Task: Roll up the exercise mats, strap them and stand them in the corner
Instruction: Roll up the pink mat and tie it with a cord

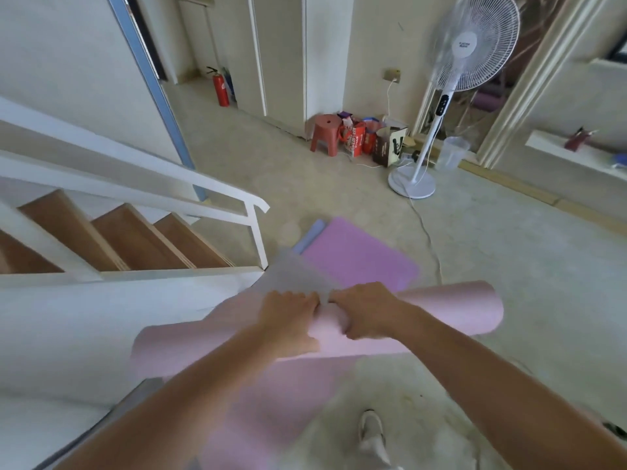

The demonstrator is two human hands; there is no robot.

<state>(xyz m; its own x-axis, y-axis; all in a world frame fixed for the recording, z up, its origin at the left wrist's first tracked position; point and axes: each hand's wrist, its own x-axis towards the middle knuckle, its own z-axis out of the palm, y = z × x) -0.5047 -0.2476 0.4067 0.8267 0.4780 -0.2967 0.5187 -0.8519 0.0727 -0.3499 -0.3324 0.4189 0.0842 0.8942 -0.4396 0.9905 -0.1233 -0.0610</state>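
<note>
Left hand (291,322) and right hand (368,313) both curled round pink mat roll (451,310) — fan label (464,44) blurred, unreadable

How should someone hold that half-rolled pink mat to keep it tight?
Probably from above, fingers curled over the tube of the pink mat, as the left hand and right hand do at its middle. It is long and lies crosswise, and its right end looks looser, so hands spread wider might hold it better.
</note>
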